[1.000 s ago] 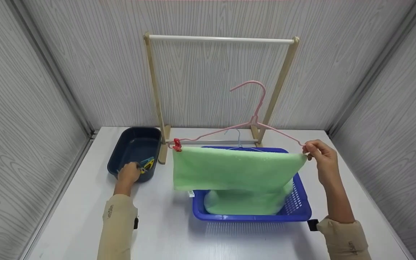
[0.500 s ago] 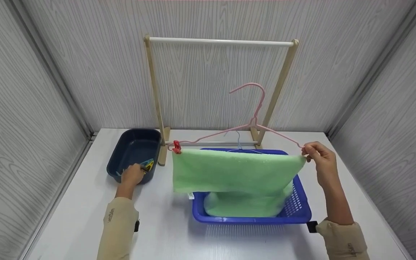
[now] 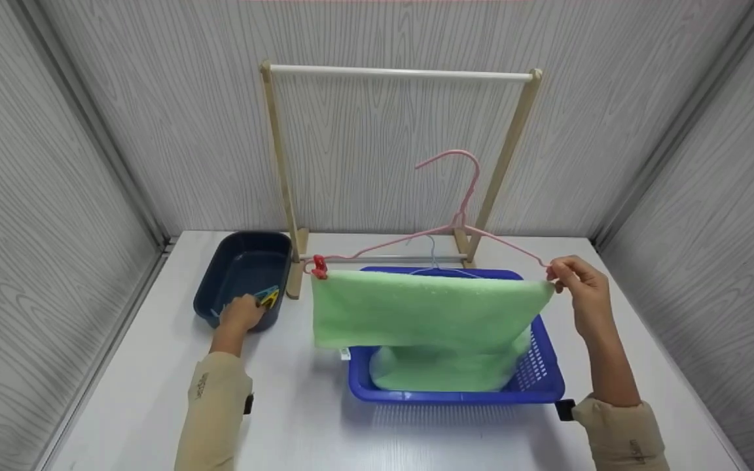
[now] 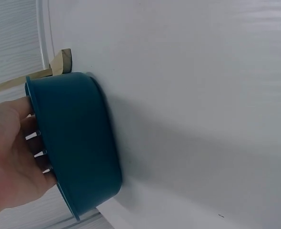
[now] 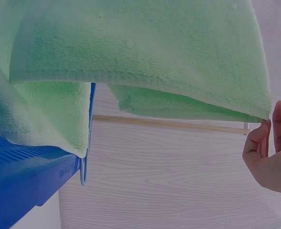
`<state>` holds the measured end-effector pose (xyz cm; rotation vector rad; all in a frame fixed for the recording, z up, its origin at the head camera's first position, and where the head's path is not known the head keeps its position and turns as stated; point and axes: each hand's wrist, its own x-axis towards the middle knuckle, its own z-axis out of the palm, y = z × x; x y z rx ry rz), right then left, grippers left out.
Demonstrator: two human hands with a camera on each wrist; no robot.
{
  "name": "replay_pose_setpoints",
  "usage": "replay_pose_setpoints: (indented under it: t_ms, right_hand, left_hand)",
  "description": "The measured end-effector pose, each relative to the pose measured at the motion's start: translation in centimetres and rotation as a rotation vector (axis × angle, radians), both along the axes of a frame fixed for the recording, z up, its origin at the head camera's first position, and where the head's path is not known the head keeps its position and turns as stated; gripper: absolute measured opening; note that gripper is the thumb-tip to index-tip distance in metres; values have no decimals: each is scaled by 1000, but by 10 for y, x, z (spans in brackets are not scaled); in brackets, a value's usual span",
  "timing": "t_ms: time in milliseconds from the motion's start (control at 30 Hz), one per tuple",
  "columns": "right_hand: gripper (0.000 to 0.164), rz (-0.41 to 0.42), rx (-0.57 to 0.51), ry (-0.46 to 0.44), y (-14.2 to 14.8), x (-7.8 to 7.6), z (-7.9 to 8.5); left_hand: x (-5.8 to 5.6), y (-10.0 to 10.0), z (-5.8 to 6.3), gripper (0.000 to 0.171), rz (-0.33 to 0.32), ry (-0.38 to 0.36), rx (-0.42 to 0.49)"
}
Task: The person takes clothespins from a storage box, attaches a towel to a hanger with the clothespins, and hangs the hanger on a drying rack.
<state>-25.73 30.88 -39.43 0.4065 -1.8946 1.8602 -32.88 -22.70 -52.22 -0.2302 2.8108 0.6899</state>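
Observation:
My right hand pinches the right top corner of a light green towel together with the end of a pink hanger. A red clothespin clips the towel's other top corner to the hanger's left end. The towel hangs folded over the hanger's lower bar, in front of the blue basket. My left hand reaches over the near rim of a dark blue tub, beside blue and yellow clothespins. In the left wrist view its fingertips are hidden inside the tub; whether they hold a clothespin, I cannot tell.
A blue perforated basket stands below the towel, with more green cloth and a light blue hanger in it. Behind is a wooden rack with a white top rod. Grey wood-patterned walls enclose the white table.
My left hand has shifted slightly right inside the tub, among the clothespins. The right hand, hanger and towel have stayed nearly still.

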Motion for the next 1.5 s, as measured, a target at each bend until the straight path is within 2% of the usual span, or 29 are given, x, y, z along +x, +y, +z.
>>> replay_pose_setpoints:
  t_ms: [200, 367, 467, 667, 833, 933, 1067, 1300, 1400, 1500]
  right_hand:
    - [20, 7, 8, -2, -1, 1, 1]
    - [21, 4, 12, -3, -1, 1, 0]
    - [20, 6, 12, 3, -1, 0, 0]
    - [19, 20, 10, 10, -1, 0, -1]
    - [18, 11, 15, 5, 0, 0, -1]
    - [19, 0, 7, -6, 0, 0, -1]
    - [18, -3, -5, -7, -1, -1, 0]
    - [18, -9, 9, -10, -1, -1, 0]
    - [19, -8, 6, -8, -1, -2, 0]
    - [19, -1, 3, -1, -1, -1, -1]
  left_hand:
    - [0, 4, 5, 33, 58, -59, -60]
    - [-1, 5, 8, 37, 45, -113, -57]
    - [-2, 5, 8, 38, 24, -111, -51]
    - [1, 3, 6, 34, 22, -76, -31]
    - [1, 0, 8, 40, 108, -39, 90]
    - [0, -2, 8, 43, 145, 25, 128]
    - [-2, -4, 7, 42, 157, 92, 110]
    - [-5, -4, 8, 33, 217, 172, 160]
    - [-6, -4, 7, 30, 228, 214, 174]
    - [-5, -3, 6, 28, 235, 224, 193]
